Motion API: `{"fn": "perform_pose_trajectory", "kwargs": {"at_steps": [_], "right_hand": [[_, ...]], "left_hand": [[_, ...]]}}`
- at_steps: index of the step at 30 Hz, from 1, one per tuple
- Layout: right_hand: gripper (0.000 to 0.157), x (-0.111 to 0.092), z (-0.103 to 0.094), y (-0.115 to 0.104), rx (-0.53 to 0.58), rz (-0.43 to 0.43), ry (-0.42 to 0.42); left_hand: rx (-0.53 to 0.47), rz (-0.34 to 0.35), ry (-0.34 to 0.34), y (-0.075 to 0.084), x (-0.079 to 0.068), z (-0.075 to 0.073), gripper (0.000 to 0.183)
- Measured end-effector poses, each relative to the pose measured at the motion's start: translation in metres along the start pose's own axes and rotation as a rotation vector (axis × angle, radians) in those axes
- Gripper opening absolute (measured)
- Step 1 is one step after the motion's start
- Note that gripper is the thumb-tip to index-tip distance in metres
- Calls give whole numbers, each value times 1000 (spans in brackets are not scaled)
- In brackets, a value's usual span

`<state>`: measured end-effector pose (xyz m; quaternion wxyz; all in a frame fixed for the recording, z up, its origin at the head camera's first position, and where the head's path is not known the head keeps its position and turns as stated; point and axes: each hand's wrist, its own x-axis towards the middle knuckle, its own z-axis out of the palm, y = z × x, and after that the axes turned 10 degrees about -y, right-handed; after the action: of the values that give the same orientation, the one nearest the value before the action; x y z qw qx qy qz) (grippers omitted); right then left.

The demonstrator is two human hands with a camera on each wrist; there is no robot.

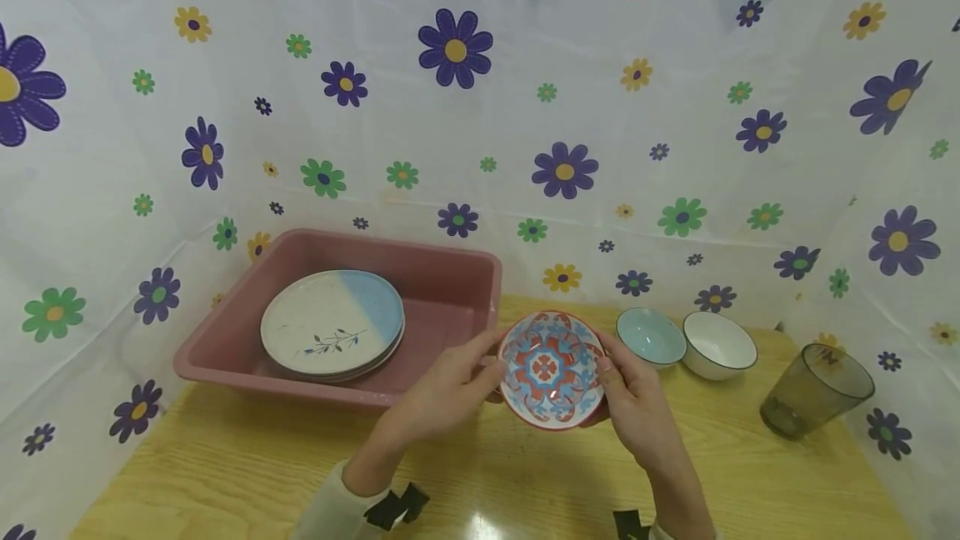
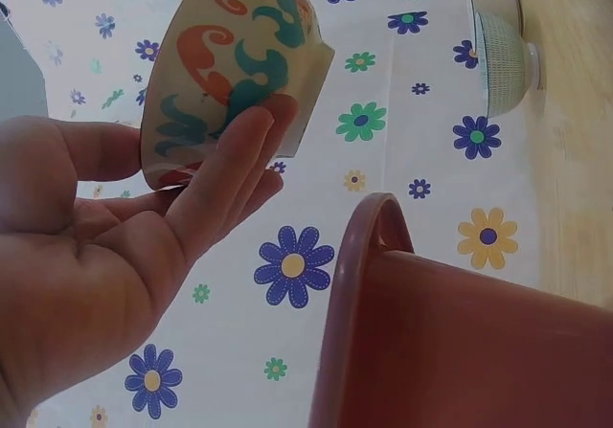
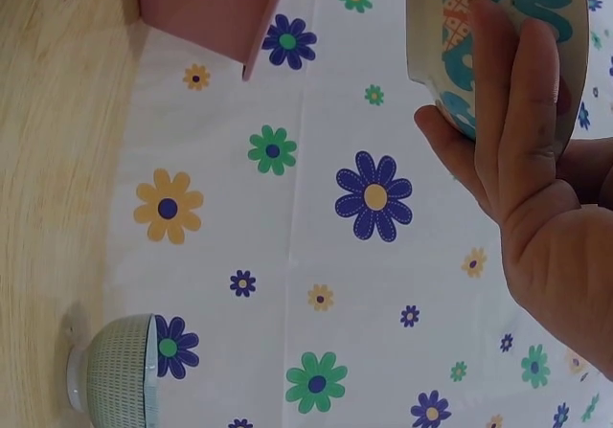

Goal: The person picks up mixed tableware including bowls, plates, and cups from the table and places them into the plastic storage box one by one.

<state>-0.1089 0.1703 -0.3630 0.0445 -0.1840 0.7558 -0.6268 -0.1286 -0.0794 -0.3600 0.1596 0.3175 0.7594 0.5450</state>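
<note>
A bowl point(image 1: 552, 370) with a red and blue floral pattern is held up over the table, its inside tilted toward the head camera. My left hand point(image 1: 442, 390) grips its left side, thumb at the rim and fingers under the outer wall. On the opposite side my right hand point(image 1: 637, 398) holds it the same way. The left wrist view shows the bowl's patterned outside point(image 2: 230, 64) between thumb and fingers. In the right wrist view, fingers point(image 3: 517, 93) lie along its outer wall.
A pink basin point(image 1: 450, 340) at the left holds stacked plates point(image 1: 322, 323), the top one cream and blue. Right of the held bowl stand a light blue bowl point(image 1: 651, 337), a white bowl point(image 1: 718, 345) with a dark rim, and a brownish glass point(image 1: 813, 390). Flowered cloth point(image 1: 510, 123) hangs behind.
</note>
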Motion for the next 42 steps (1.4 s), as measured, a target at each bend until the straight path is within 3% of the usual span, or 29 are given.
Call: {"fn": "perform_pose_trajectory", "kwargs": {"at_steps": [4, 8, 19, 32, 42], "right_hand": [[41, 1, 1, 0, 4, -5, -2], [40, 2, 4, 0, 12, -2, -5], [37, 6, 12, -1, 50, 88, 49], [37, 7, 14, 1, 34, 86, 51], [38, 7, 17, 1, 67, 48, 38]], "left_hand": [[22, -8, 20, 2, -1, -1, 46], [-40, -22, 24, 3, -2, -2, 47], [-70, -63, 57, 4, -3, -3, 43], [-97, -95, 76, 8, -4, -3, 44], [-19, -78, 153, 8, -5, -3, 42]]}}
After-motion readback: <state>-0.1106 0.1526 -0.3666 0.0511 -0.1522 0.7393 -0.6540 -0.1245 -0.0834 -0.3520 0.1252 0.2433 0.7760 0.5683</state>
